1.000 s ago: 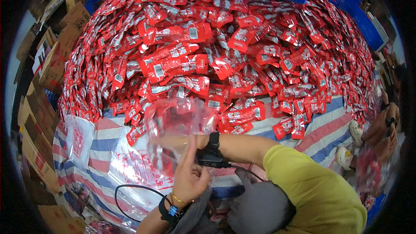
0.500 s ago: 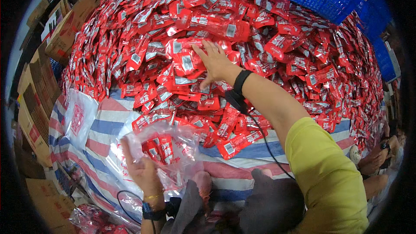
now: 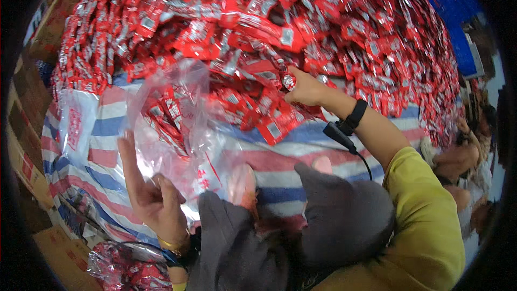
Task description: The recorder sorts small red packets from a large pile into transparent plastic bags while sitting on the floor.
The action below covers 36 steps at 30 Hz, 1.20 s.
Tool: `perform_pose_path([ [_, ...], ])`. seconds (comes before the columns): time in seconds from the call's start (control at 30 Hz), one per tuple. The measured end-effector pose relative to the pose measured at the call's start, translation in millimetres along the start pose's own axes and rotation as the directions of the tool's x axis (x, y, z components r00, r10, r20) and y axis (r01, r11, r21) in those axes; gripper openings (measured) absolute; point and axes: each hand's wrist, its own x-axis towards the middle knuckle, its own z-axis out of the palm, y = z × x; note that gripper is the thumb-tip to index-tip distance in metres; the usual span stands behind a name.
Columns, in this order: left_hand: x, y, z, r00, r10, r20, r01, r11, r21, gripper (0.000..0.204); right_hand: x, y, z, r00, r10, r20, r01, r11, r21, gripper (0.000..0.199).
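My right hand [image 3: 306,87] is closed on shiny red packets [image 3: 264,68] at the front of a large heap of the same kind; how many it grips is hard to see. On the left, a clear plastic bag [image 3: 195,94] stands gaping, with several red packets [image 3: 171,110] inside. My left hand [image 3: 156,199] is at the bag's near left side. Its index finger stretches up along the plastic while the thumb and other fingers curl in, seemingly pinching the bag's edge. Loose red packets [image 3: 277,124] lie on the striped sheet between the bag and my right hand.
A red, white and blue striped sheet [image 3: 280,159] lies beneath. A flat printed bag [image 3: 78,121] is at left, a filled bag [image 3: 129,267] at lower left. Cardboard boxes [image 3: 62,253] line the left, a blue crate [image 3: 455,16] the far right. Another person [image 3: 458,156] sits at right.
My right hand has moved right and nearer from lying spread on the heap, and has closed on packets. The clear bag now stands taller and more open. The view has shifted.
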Motion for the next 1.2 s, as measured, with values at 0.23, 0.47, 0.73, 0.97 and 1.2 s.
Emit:
perform_pose_path([
  [0.23,-30.2,-42.9,54.1,0.944,-0.15,0.294,0.204,0.965,-0.163,0.079,-120.2,163.0,49.9,0.894,0.416,0.167,-0.393,0.907,-0.151,0.099],
  [0.47,-57.1,-53.4,89.2,0.934,-0.15,0.323,0.199,0.973,-0.121,0.078,-151.0,200.9,65.3,0.979,0.203,0.003,-0.202,0.976,-0.085,0.129],
  [0.73,-64.0,-53.4,99.2,0.962,-0.174,0.21,0.181,0.983,-0.017,0.076,-171.1,164.6,81.6,0.989,0.145,-0.008,-0.125,0.828,-0.547,0.112],
  [0.97,-58.2,-62.7,101.6,0.971,-0.199,0.13,0.198,0.98,0.02,0.077,-169.1,160.5,71.3,0.966,0.079,0.247,0.037,0.9,-0.434,0.076],
  [1.2,-54.7,-61.8,110.9,0.963,-0.237,0.132,0.23,0.971,0.068,0.077,-150.1,176.6,49.6,0.975,-0.213,-0.064,0.148,0.835,-0.53,0.071],
])
